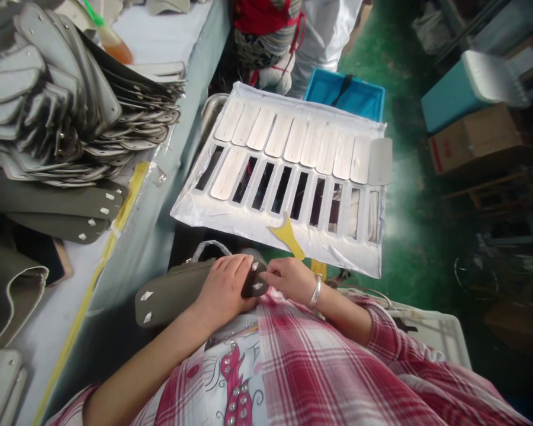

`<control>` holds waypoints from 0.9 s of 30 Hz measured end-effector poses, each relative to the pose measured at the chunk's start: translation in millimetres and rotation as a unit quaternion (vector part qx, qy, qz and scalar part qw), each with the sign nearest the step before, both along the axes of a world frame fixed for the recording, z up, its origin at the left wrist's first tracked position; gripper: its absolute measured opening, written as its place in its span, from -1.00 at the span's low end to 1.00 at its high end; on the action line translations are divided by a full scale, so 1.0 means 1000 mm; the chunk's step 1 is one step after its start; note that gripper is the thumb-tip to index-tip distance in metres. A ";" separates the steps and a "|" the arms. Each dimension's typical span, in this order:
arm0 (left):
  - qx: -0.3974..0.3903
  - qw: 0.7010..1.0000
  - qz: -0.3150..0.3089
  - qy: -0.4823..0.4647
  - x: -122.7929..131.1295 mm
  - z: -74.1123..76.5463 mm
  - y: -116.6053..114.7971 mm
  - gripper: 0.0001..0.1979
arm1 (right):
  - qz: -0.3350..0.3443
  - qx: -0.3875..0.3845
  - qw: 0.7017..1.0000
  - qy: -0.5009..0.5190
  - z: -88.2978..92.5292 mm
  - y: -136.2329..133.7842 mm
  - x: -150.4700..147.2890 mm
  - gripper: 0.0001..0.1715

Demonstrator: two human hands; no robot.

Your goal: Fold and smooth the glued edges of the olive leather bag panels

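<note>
- Olive panel [171,293] sits lower centre of the frame, just in front of the wearer's torso, long axis running left to right. White tabs show at both ends.
- Left hand [226,285] grips the panel near its right end, fingers laid over the top face, thumb toward the wearer.
- Right hand [291,279] is at that same right end, fingers curled, fingertips at the edge by a white tab. Can't tell if it's pinching anything. Silver bracelet [315,290] on that wrist.
- Slotted white rack [337,258] at frame centre, beyond the hands. Pale strips [279,136] lie side by side along its far row; one more sits in the near row, toward the left.
- Yellow flat tool [288,238] rests at the rack's near edge, above the right hand in frame.
- Counter [160,177] down the left side, yellow tape near its edge. Upper left: big pile of grey pieces [71,100], bottle [116,47] with green tip and orange contents behind it.
- Blue crate [373,103] at top centre-right, behind the rack.
</note>
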State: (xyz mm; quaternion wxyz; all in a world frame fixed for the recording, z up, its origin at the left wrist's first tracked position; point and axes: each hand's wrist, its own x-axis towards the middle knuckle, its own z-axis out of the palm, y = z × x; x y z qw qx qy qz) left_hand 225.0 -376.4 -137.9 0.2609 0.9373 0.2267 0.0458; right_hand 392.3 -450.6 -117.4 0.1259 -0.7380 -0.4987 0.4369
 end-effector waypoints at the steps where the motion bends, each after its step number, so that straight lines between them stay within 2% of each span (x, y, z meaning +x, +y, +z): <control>1: 0.003 1.000 -0.001 0.001 0.000 0.000 0.000 -0.35 | -0.002 0.002 1.000 -0.002 0.000 0.000 0.000 -0.70; 13: 0.008 1.000 0.023 0.004 0.003 0.001 0.000 -0.35 | -0.028 0.041 0.998 -0.040 -0.009 0.002 -0.002 -0.68; 18: -0.013 0.999 0.030 0.009 0.008 0.002 0.000 -0.37 | -0.074 0.049 0.996 -0.007 -0.025 0.000 -0.001 -0.68; 20: -0.016 0.999 0.032 0.011 0.006 0.005 0.000 -0.32 | -0.082 0.065 0.994 0.020 -0.033 -0.002 -0.002 -0.70; 23: -0.003 0.999 0.040 -0.005 -0.012 0.017 0.003 -0.19 | -0.080 0.091 0.991 0.051 -0.043 -0.008 -0.002 -0.69; 25: 0.015 0.994 0.106 -0.029 -0.040 0.026 0.007 -0.22 | -0.066 0.079 0.993 0.064 -0.046 -0.009 0.002 -0.65; 27: 0.036 0.967 0.248 -0.053 -0.078 0.032 0.012 -0.44 | -0.061 0.085 0.993 0.053 -0.043 -0.006 0.005 -0.61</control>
